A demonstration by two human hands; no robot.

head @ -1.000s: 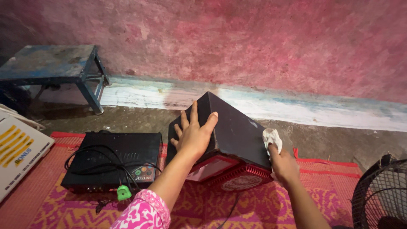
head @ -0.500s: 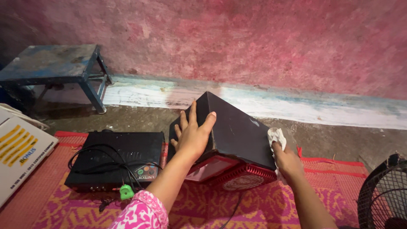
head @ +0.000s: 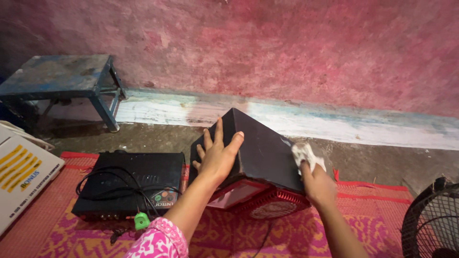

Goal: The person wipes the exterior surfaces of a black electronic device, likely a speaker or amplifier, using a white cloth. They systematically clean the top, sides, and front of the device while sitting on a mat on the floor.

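A black speaker box [head: 260, 153] with a red grille front lies tilted on a patterned mat [head: 229, 229]. My left hand [head: 217, 155] rests flat on its upper left edge, fingers spread, steadying it. My right hand [head: 315, 184] presses a crumpled white cloth [head: 306, 155] against the box's right side panel. A pink patterned sleeve covers my left forearm at the bottom of the view.
A flat black electronic unit [head: 129, 184] with a coiled cable and green plug [head: 141, 220] lies left of the speaker. A white carton [head: 21, 179] sits at far left, a blue stool [head: 60, 79] behind it. A black fan cage [head: 432, 222] stands at right. A pink wall runs behind.
My right hand has slid the white cloth up and slightly left along the box's side panel. My left hand stays in place on the box.
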